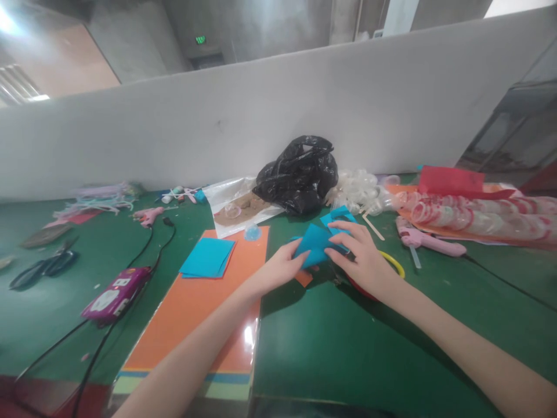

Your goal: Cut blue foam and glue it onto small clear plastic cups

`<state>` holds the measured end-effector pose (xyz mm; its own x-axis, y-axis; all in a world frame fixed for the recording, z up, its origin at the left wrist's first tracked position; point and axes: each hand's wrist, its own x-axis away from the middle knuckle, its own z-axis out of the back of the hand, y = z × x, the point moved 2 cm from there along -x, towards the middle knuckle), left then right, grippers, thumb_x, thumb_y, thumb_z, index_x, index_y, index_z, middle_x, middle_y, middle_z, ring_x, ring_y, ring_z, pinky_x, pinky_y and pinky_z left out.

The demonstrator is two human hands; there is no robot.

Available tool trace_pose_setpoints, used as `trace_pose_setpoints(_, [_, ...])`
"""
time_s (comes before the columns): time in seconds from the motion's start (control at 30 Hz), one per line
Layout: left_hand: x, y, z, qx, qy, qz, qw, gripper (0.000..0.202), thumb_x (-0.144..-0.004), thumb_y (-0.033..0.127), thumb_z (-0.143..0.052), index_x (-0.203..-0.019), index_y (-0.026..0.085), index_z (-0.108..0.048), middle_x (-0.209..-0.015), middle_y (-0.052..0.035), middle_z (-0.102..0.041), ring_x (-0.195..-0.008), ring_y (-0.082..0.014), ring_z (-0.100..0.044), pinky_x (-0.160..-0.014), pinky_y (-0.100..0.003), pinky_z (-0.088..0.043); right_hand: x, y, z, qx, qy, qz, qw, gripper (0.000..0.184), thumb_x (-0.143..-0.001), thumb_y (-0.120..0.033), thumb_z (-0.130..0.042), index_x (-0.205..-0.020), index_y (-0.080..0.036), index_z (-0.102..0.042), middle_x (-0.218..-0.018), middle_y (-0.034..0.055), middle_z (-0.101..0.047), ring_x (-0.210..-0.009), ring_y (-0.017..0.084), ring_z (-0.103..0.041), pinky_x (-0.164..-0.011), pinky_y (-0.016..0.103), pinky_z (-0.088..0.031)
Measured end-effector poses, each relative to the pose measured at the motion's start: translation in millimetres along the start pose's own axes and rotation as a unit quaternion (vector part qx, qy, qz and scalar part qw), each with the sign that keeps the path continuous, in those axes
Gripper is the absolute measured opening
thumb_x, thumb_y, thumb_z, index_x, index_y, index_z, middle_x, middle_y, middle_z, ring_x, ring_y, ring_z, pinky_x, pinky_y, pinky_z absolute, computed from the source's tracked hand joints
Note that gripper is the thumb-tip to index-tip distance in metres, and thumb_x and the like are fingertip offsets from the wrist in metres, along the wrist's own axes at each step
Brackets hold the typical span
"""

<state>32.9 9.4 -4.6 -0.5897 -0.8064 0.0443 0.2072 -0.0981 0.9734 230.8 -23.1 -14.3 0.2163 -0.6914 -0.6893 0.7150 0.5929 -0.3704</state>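
Both my hands hold a folded piece of blue paper above the green table. My left hand pinches its left edge between thumb and fingers. The fingers of my right hand press on its right side. Another blue paper piece lies just behind it. Partly hidden under my right hand is something with a yellow curved handle and a red part. To the left, a stack of blue paper squares rests on orange sheets. A small clear-blue plastic piece sits near the sheets' far edge.
A black plastic bag stands at the back by white sheeting. Stacked clear cups and a pink glue gun lie right. At left are scissors, a purple power box with cables, and another pink glue gun.
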Motion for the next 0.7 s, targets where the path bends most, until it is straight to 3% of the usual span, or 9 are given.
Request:
trace_pose_setpoints(0.13, [3.4, 5.2, -2.9, -0.008, -0.016, 0.001, 1.0, 0.033, -0.094, 0.04, -0.059, -0.117, 0.018, -0.069, -0.107, -0.0085, -0.074, -0.087, -0.0199, -0.071, -0.081, -0.033, -0.058, -0.6, 1.7, -2.0, -0.058, -0.037, -0.057, 0.996, 0.018, -0.099, -0.038, -0.056, -0.096, -0.023, -0.064, -0.128, 0.0146, -0.069, -0.122, 0.032, -0.061, -0.101, 0.053, -0.051])
trace_pose_setpoints(0.23, [4.8, 6.2, -3.7, -0.009, -0.029, -0.001, 1.0, 0.035, -0.094, 0.042, -0.06, -0.119, 0.02, -0.069, -0.106, -0.0074, -0.075, -0.088, -0.02, -0.071, -0.082, -0.033, -0.058, -2.9, -0.6, -0.8, -0.089, -0.065, -0.113, 0.987, 0.023, -0.096, -0.042, -0.055, -0.1, -0.021, -0.065, -0.118, 0.0146, -0.072, -0.111, 0.032, -0.067, -0.088, 0.048, -0.056])
trace_pose_setpoints(0.33, [5.4, 5.6, -2.9, -0.009, -0.028, 0.003, 1.0, 0.04, -0.099, 0.05, -0.048, -0.109, 0.019, -0.072, -0.097, -0.0073, -0.076, -0.088, -0.0204, -0.071, -0.086, -0.035, -0.057, -6.2, -4.7, 1.9, -0.11, -0.095, -0.161, 0.976, 0.025, -0.094, -0.044, -0.053, -0.1, -0.021, -0.064, -0.1, 0.0105, -0.074, -0.093, 0.029, -0.07, -0.074, 0.041, -0.056])
trace_pose_setpoints(0.47, [6.2, 4.6, -2.0, 0.005, -0.023, 0.016, 1.0, 0.06, -0.101, 0.063, -0.031, -0.098, 0.018, -0.071, -0.093, -0.0079, -0.074, -0.088, -0.0212, -0.07, -0.091, -0.037, -0.054, -8.7, -9.7, 4.7, -0.135, -0.1, -0.176, 0.97, 0.023, -0.093, -0.043, -0.054, -0.098, -0.023, -0.062, -0.1, 0.007, -0.073, -0.094, 0.026, -0.069, -0.084, 0.04, -0.055])
trace_pose_setpoints(0.6, [7.6, 5.5, -1.7, -0.066, 0.03, -0.009, 0.997, 0.042, -0.096, 0.058, -0.052, -0.107, 0.019, -0.064, -0.104, -0.0066, -0.069, -0.097, -0.0207, -0.063, -0.088, -0.033, -0.051, -7.2, -12.4, 3.9, -0.158, -0.106, -0.194, 0.962, 0.031, -0.091, -0.045, -0.055, -0.112, -0.023, -0.061, -0.11, 0.0082, -0.072, -0.103, 0.026, -0.068, -0.09, 0.039, -0.054])
trace_pose_setpoints(0.7, [9.0, 6.8, -4.9, -0.121, 0.014, -0.018, 0.992, 0.031, -0.096, 0.05, -0.054, -0.096, 0.019, -0.059, -0.093, -0.0019, -0.061, -0.087, -0.0166, -0.056, -0.078, -0.029, -0.047, -6.5, -13.6, 3.3, -0.156, -0.124, -0.214, 0.956, 0.042, -0.092, -0.046, -0.054, -0.125, -0.021, -0.058, -0.105, 0.0075, -0.071, -0.096, 0.025, -0.069, -0.085, 0.038, -0.054])
